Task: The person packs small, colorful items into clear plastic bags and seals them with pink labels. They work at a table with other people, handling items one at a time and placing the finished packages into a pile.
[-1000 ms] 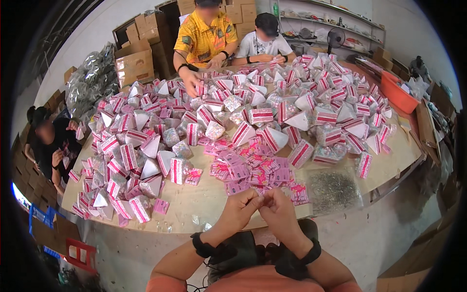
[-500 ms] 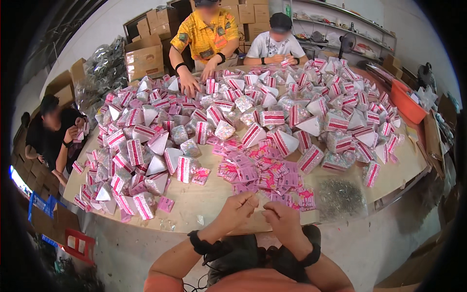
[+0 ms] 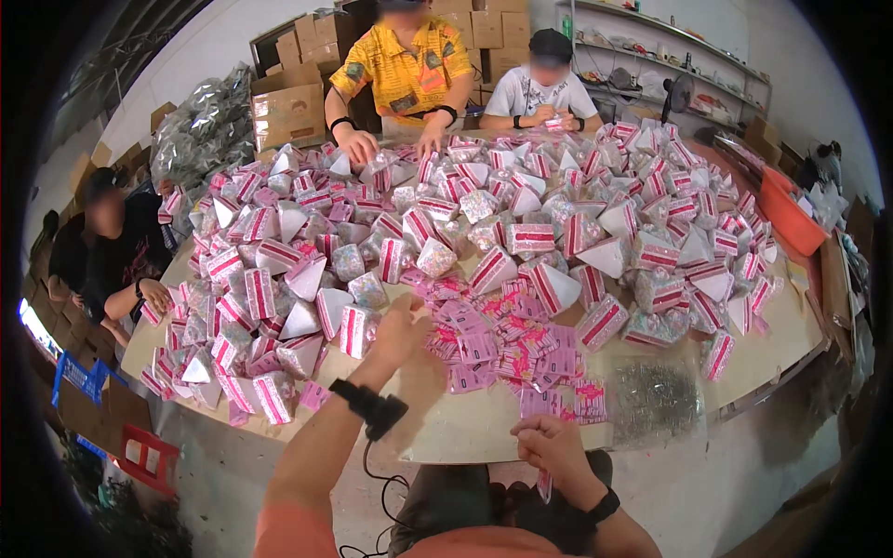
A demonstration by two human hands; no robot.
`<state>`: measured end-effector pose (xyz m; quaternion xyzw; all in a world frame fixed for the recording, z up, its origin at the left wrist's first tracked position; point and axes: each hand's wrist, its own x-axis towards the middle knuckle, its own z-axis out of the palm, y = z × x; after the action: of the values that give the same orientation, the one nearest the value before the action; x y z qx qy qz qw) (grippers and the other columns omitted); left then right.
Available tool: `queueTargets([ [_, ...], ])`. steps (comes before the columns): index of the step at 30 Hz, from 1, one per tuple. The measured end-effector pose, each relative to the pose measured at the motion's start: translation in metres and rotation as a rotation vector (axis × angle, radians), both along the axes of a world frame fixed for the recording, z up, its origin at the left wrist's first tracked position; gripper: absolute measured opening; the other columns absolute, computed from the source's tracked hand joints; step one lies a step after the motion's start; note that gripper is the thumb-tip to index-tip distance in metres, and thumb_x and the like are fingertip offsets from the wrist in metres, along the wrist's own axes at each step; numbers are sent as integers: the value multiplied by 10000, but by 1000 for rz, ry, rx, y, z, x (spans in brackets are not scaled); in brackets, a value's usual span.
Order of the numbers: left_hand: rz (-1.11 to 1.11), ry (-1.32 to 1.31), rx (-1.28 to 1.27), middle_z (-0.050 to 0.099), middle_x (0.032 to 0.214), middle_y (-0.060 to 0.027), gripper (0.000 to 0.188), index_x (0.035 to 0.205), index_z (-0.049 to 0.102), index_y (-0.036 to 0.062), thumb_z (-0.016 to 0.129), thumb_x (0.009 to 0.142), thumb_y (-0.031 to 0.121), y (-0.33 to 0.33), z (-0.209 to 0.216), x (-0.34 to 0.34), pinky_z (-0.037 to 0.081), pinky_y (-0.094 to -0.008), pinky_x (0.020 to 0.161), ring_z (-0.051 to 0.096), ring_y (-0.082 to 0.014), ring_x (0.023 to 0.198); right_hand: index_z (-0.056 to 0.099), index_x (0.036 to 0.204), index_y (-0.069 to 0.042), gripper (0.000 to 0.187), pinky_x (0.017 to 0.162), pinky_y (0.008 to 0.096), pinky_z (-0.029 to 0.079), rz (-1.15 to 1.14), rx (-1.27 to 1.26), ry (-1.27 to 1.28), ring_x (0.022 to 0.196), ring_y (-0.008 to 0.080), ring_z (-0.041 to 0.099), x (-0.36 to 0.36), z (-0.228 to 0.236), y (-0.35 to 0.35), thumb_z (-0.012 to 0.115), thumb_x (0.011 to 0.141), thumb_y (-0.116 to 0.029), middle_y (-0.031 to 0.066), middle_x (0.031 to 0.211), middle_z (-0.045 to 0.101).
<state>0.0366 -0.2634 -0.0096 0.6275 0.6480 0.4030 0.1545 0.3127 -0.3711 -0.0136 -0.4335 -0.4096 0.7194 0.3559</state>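
My left hand [image 3: 403,332] is stretched over the table at the near edge of a heap of bagged cake-slice-shaped pieces [image 3: 354,330], white with pink stripes. Its fingers are curled in; what they hold, if anything, is hidden. Just to its right lies a pile of flat pink printed cards [image 3: 479,348]. At the table's front edge, my right hand [image 3: 555,450] is closed, and a narrow pink card [image 3: 544,484] sticks out below its fingers. A clear bag of thin metallic pieces [image 3: 656,389] lies on the table beyond this hand.
The heap covers most of the table [image 3: 446,437]. Across it a person in a yellow shirt [image 3: 400,70] and one in white [image 3: 539,93] handle pieces; another in black [image 3: 130,237] is at left. An orange basin [image 3: 791,212] stands at right, a red stool [image 3: 149,458] lower left.
My hands, close together before, are now apart: the left has reached forward and left to the heap, the right has dropped slightly. The person in black has brought a hand to the table edge.
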Motion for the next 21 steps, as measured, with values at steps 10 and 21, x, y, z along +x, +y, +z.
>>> queueTargets([
  [10,116,15,-5,446,1126,-257,741,1227,328,-35,678,637,246,124,-29,-14,370,-411,905,447,-380,1065,583,970,26,182,549,182,411,125,12,-24,610,71,517,13,-18,1,560,829,-86,21,707,561],
  [21,183,18,69,574,889,-272,417,925,515,-73,666,651,203,148,-7,8,451,-378,767,571,-355,872,576,963,45,176,476,165,372,121,-28,-12,572,69,517,19,-25,0,531,812,-34,64,686,575],
])
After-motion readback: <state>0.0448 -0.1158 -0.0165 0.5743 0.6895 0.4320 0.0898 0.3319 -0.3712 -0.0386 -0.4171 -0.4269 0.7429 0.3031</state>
